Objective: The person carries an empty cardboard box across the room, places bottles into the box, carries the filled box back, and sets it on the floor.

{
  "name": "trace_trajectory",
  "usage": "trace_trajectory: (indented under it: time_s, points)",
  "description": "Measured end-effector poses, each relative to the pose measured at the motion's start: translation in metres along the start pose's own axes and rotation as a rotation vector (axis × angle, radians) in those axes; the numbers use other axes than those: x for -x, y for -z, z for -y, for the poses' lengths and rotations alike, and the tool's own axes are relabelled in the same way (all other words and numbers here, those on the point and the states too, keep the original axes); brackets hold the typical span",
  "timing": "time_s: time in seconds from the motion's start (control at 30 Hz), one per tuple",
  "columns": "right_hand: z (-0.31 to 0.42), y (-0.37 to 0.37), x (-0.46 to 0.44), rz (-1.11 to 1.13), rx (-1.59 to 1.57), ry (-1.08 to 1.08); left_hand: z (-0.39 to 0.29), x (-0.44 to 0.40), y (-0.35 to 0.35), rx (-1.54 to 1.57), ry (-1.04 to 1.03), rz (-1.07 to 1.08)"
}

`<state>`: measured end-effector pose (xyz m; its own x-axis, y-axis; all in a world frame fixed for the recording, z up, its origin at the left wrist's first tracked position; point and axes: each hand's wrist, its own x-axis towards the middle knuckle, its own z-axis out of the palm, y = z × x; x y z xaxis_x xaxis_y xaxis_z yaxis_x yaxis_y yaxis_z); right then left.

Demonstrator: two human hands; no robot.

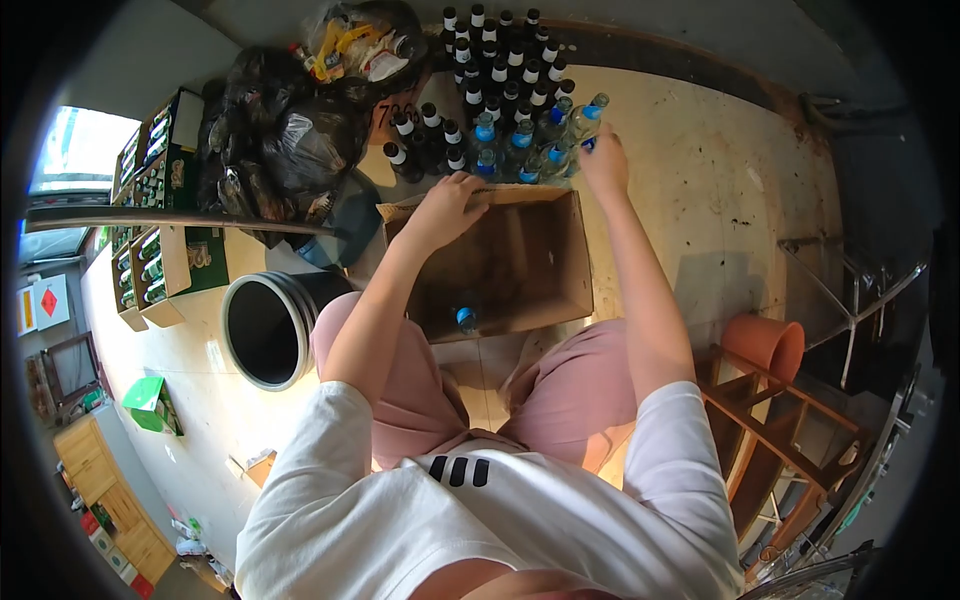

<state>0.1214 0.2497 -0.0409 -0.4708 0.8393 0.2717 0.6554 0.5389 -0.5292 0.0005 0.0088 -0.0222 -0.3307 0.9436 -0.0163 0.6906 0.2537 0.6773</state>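
Note:
My right hand (pixel 605 165) is closed around a clear glass bottle (pixel 590 115) with a blue label, tilted at the right end of a bottle group. My left hand (pixel 447 212) lies over the far rim of an open cardboard box (pixel 545 255), its fingers loosely curved and apart, with no bottle in them. The box stands between my knees. Inside it, near the close side, is one bottle (pixel 466 319) showing blue. Behind the box stand clear bottles with blue labels (pixel 519 150) and several dark bottles with white neck labels (pixel 500 75).
Black garbage bags (pixel 300 150) are piled at the back left, beside green bottle cartons (pixel 165 265). A black bucket (pixel 265 330) sits left of my knee. On the right are an orange pot (pixel 765 348) and a wooden frame (pixel 780 430).

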Motion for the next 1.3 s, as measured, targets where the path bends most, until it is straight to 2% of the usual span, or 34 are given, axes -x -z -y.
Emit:
trace_trajectory:
  time_s: [0.07,0.13,0.17,0.2,0.23,0.27,0.3,0.33,0.43,0.5,0.63,0.73,0.87,0.93,0.97,1.0,1.2,1.27,1.3]
  points:
    - [0.028,0.014,0.015,0.607,0.041,0.160,0.002,-0.001,0.007,-0.071,0.070,-0.044]
    - [0.034,0.002,0.056,0.982,-0.190,0.434,0.006,0.000,0.014,-0.075,0.074,-0.054]
    - [0.058,0.024,0.075,1.210,-0.097,0.511,0.012,0.001,0.015,-0.079,0.086,-0.086]
    - [0.050,0.009,0.101,1.382,-0.140,0.578,0.017,0.002,0.016,-0.083,0.099,-0.118]
    - [0.066,0.024,0.117,1.552,-0.091,0.559,0.018,0.003,0.017,-0.073,0.114,-0.136]
    - [0.065,0.018,0.138,1.644,-0.061,0.570,0.019,0.005,0.019,-0.073,0.116,-0.135]
    - [0.064,0.020,0.151,1.638,-0.188,0.629,0.019,0.007,0.020,-0.077,0.106,-0.137]
    - [0.064,0.018,0.162,1.660,-0.174,0.689,0.019,0.010,0.021,-0.081,0.097,-0.138]
    - [0.055,0.007,0.184,1.627,-0.134,0.759,0.020,0.015,0.022,-0.061,0.073,-0.102]
    - [0.051,0.004,0.194,1.454,-0.257,0.823,0.018,0.018,0.023,-0.045,0.088,-0.097]
    - [0.056,0.000,0.205,1.476,-0.257,0.862,0.019,0.025,0.029,-0.036,0.115,-0.089]
    - [0.057,-0.003,0.206,1.409,-0.388,0.831,0.023,0.029,0.028,-0.034,0.135,-0.065]
    - [0.060,-0.003,0.187,1.213,-0.578,0.492,0.036,0.029,0.007,-0.165,0.114,-0.103]
    - [0.079,0.028,0.166,1.184,-0.633,0.141,0.040,0.023,-0.007,-0.338,0.148,-0.027]
    - [0.076,0.027,0.160,1.009,-0.539,0.296,0.043,0.022,-0.014,-0.335,0.145,-0.029]
    - [0.079,0.038,0.152,0.897,-0.563,0.321,0.049,0.020,-0.023,-0.311,0.121,-0.035]
    - [0.092,0.098,0.099,0.556,-0.445,0.176,0.056,0.006,-0.044,-0.342,0.028,0.051]
    - [0.090,0.113,0.075,0.330,-0.501,0.090,0.056,0.008,-0.053,-0.325,0.031,0.089]
    - [0.093,0.122,0.069,0.291,-0.483,0.072,0.049,0.008,-0.056,-0.333,0.005,0.119]
